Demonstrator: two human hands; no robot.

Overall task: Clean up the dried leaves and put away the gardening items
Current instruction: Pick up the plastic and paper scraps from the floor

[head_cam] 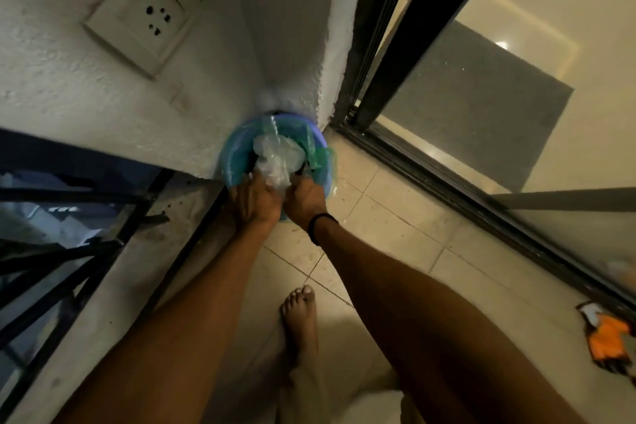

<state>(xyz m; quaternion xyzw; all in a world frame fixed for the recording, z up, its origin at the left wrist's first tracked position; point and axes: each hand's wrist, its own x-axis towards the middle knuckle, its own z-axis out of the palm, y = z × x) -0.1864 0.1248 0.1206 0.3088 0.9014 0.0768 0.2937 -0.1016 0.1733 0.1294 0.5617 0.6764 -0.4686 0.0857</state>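
Head view: we're looking straight down into a balcony corner, both arms stretched toward the far wall.
Bag: the crumpled clear plastic bag (278, 155) sits in the mouth of the bin, bulging up above the rim. It's too blurry for us to tell what's inside.
Bin: a round blue plastic bin (234, 162) stands on the floor, tucked right into the corner where the white textured wall (86, 96) meets the black sliding-door frame (375, 55). A green plastic liner (318, 155) hangs over its right rim.
Left hand (254, 201): at the bin's near rim, fingers curled in and gripping the near end of the bag.
Right hand (304, 200): just beside the other one, fingers curled round the same end of the bag from the right. There's a thin black band (321, 227) on that wrist.
Glove: an orange and black glove (605, 341) lies on the floor at the near right, next to the door track and well apart from the bin.
Foot: our bare foot (299, 317) is on the beige floor tiles (395, 227), near us, between the arms.
Socket: a white wall socket plate (144, 10) sits at the far left on the wall.
Railing: a black metal railing (69, 251) runs along the left side.
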